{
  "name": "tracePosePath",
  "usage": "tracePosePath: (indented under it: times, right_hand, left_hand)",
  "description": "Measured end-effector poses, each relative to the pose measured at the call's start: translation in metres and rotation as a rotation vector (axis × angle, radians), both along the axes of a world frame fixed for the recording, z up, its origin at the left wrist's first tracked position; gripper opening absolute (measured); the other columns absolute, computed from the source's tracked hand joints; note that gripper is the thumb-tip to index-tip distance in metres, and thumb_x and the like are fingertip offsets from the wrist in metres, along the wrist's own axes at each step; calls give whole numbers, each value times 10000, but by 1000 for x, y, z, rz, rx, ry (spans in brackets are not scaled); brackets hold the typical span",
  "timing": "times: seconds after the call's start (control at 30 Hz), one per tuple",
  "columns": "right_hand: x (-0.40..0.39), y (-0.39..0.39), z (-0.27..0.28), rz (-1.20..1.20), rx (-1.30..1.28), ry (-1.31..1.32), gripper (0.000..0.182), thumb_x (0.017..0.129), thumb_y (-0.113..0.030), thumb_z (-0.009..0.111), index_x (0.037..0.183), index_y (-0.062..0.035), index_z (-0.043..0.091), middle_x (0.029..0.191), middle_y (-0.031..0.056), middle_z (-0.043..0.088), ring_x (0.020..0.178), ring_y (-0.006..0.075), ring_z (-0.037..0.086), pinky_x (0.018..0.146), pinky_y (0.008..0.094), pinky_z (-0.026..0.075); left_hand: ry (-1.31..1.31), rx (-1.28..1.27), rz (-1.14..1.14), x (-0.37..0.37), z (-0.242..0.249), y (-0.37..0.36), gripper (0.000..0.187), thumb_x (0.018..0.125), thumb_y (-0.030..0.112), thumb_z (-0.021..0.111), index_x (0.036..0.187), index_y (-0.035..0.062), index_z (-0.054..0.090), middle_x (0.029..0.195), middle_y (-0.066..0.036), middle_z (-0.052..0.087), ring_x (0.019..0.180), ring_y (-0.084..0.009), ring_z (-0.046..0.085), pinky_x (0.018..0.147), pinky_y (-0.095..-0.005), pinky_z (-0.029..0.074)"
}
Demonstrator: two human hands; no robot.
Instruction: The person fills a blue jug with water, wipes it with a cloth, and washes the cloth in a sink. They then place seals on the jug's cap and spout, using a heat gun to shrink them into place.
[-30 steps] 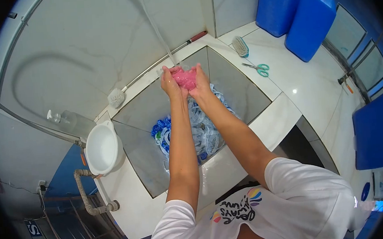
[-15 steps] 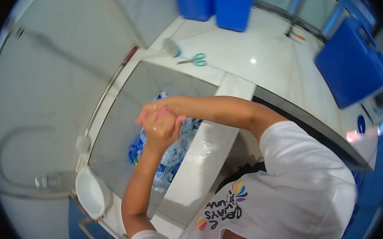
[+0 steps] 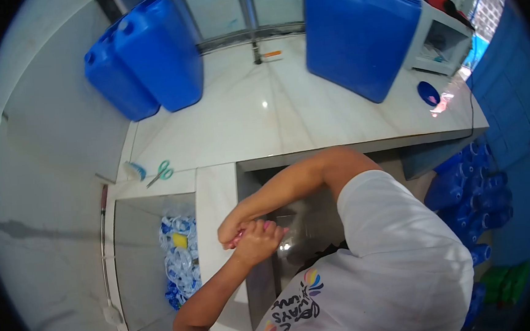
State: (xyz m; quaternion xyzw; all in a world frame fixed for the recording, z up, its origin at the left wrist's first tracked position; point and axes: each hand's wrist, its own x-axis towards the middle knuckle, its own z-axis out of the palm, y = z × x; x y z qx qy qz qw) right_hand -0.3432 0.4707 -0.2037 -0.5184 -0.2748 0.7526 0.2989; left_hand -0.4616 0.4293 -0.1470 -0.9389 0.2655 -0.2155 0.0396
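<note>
My left hand [image 3: 260, 244] and my right hand [image 3: 231, 228] are pressed together beside the ledge of the tiled basin. The left fingers are closed over the right hand. Bits of pink show between and at the fingers; whether this is a held thing or fingernails I cannot make out. Left of my hands, the basin [image 3: 137, 254] holds a heap of crumpled clear and blue plastic pieces [image 3: 177, 273], with a yellow sponge-like block [image 3: 180, 240] on top.
Green-handled scissors [image 3: 165, 170] and a brush [image 3: 135, 170] lie on the white counter [image 3: 262, 129]. Blue jerrycans [image 3: 165, 55] stand at the back left, another large jerrycan [image 3: 360, 36] at the right. A long-handled tool [image 3: 104, 238] leans along the wall. Blue bottles [image 3: 464, 194] stand on the floor.
The view has turned toward the counter and right side. My joined hands, wet and over the basin before, are now right of it, past the ledge.
</note>
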Motion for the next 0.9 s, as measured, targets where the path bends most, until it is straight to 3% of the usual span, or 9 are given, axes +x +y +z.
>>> tracePosePath:
  times: [0.13,0.33,0.47,0.53,0.63,0.67,0.73,0.77,0.9]
  right_hand:
    - [47,-111,-8,-60,-75,-113,269,882,-211,530,624,-167,469,536,-68,434,445,60,369,457,247,335]
    - [106,-282,-42,-101,-151,-217,266,878,-213,539,624,-167,473,534,-69,431,442,60,365,455,248,335]
    - [143,-435,-45,-1261,-42,265,195,898,-253,526,856,-64,549,784,43,566,678,176,564,576,327,493]
    - [135,-503,-16,-1476,79,422,247,915,-328,520,902,-81,536,835,51,583,815,173,585,733,330,506]
    - [126,-573,14,-1626,314,461,276,932,-268,486,1085,-39,470,940,89,559,907,208,576,800,362,493]
    - [121,-590,23,-1637,313,460,276,932,-268,486,1085,-39,470,940,89,559,907,208,576,800,362,493]
    - [114,-623,41,-1583,435,69,261,935,-223,482,1142,-65,467,1059,84,549,996,179,547,850,368,466]
    - [112,-639,49,-1598,431,62,261,935,-223,482,1142,-65,467,1059,84,549,996,179,547,850,368,466]
    - [120,-679,72,-1283,389,-622,348,912,-122,474,1247,-62,406,1041,98,535,1018,180,523,839,320,447]
  left_hand:
    - [130,142,-206,61,-26,-80,318,876,316,508,670,84,577,638,-53,553,627,-220,567,556,-343,455]
    - [192,135,-460,123,-41,-211,243,831,312,570,717,98,581,737,-63,569,675,-232,569,642,-357,474]
    - [184,-405,-471,159,-28,-286,207,783,219,664,850,78,527,873,-84,541,819,-243,540,706,-349,471]
    - [226,-570,-342,173,-29,-322,261,783,187,680,930,73,497,941,-86,531,883,-238,528,738,-342,467]
    - [643,-1484,49,191,-52,-378,413,861,214,603,1127,77,318,1144,-108,470,1013,-224,498,854,-348,432]
    - [652,-1483,42,196,-47,-388,413,861,214,603,1127,77,318,1144,-108,470,1013,-224,498,854,-348,432]
    - [1271,-1904,362,205,-16,-402,408,863,262,592,1123,91,329,1142,-121,468,1017,-247,520,808,-353,480]
    - [1489,-1899,271,212,-17,-401,399,884,310,559,1165,104,365,1141,-101,499,1012,-230,547,735,-351,522]
    - [1494,-1724,242,234,-10,-409,343,918,302,521,1158,62,470,1025,-79,583,918,-155,590,692,-322,534]
